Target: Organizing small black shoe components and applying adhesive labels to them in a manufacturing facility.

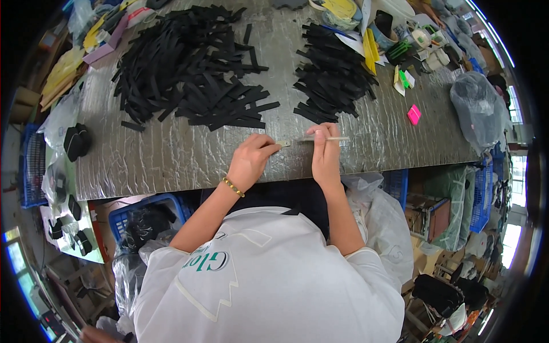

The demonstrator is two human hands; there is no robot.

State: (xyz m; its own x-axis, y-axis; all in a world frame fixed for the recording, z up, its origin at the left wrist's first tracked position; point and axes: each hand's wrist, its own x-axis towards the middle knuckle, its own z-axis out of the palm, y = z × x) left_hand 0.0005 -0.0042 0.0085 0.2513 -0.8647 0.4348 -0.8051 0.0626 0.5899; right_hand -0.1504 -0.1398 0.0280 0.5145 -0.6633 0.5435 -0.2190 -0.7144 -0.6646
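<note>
Near the front edge of the table, my left hand is closed, its fingertips pinching a small pale flat piece with a dark mark on it. My right hand grips a thin, pale, pen-like stick that lies crosswise in its fingers; its left end is blurred and points toward the pale piece. A small gap separates the two. Beyond my left hand spreads a large heap of black fabric strips. A smaller heap of black strips lies just past my right hand.
To the right are a bright pink object, a yellow object, assorted containers and a clear plastic bag. Dark pieces sit at the left edge. Below the table's front, a blue crate stands beside plastic bags.
</note>
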